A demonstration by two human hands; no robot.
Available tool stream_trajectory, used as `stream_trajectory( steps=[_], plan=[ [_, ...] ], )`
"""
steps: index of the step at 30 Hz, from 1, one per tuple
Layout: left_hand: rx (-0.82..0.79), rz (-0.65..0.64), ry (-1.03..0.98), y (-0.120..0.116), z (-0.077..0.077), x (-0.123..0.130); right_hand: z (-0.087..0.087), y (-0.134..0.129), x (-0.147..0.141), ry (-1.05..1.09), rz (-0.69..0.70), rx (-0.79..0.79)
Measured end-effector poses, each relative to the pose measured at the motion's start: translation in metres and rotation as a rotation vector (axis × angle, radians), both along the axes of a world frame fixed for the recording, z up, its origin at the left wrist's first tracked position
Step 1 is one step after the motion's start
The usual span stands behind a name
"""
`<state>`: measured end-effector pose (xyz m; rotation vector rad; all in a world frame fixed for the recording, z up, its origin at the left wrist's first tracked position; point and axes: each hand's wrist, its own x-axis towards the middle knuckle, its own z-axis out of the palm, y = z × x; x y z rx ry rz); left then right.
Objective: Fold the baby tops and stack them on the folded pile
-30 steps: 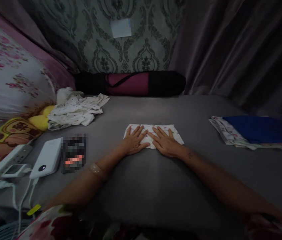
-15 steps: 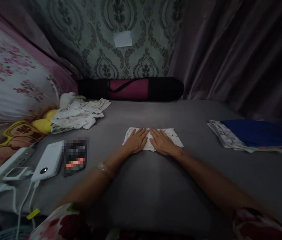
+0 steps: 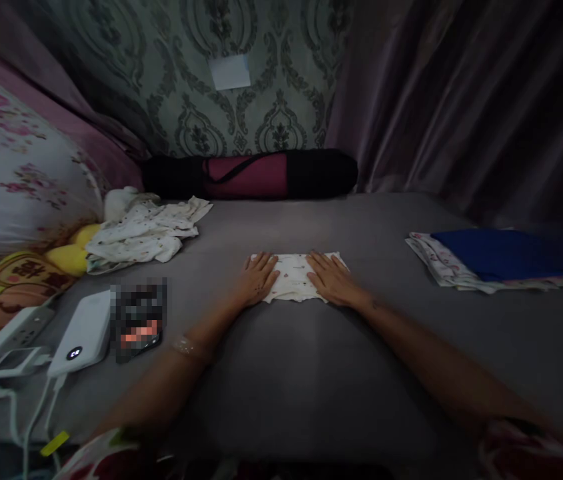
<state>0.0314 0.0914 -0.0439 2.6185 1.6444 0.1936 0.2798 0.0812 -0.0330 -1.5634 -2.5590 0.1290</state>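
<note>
A small white printed cloth (image 3: 292,277) lies folded flat on the grey bed surface (image 3: 281,373). Flat on its left part rests my left hand (image 3: 258,279), fingers extended. On the right part of the cloth my right hand (image 3: 332,279) lies palm down, its fingers stretched out. The middle of the cloth shows between the two hands, and neither hand grips it.
A crumpled white cloth (image 3: 141,232) is at the back left, a folded pile with a blue cloth (image 3: 501,253) at the right. A power bank (image 3: 82,333), power strip (image 3: 11,343) and cables lie at the left. A black and red bag (image 3: 251,177) lies along the wall.
My hands have moved apart, from the middle of the cloth to its left and right sides, uncovering its centre. The camera view has shifted slightly.
</note>
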Motion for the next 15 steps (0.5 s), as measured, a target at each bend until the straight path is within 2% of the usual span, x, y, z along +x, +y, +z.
stream_trajectory(
  steps=[3,10,12,15],
  plan=[
    [-0.006,-0.001,-0.002,0.0,-0.004,-0.002,-0.003,-0.001,0.002,0.008,0.0,-0.021],
    [-0.037,-0.012,-0.023,0.004,-0.001,-0.003,-0.001,0.004,0.003,0.041,0.017,-0.06],
    [-0.019,0.033,-0.086,0.007,-0.002,-0.008,-0.001,0.008,0.006,0.09,0.022,-0.08],
    [0.057,0.206,-0.196,0.011,-0.003,-0.02,0.001,0.014,0.02,0.221,-0.022,-0.039]
  ],
)
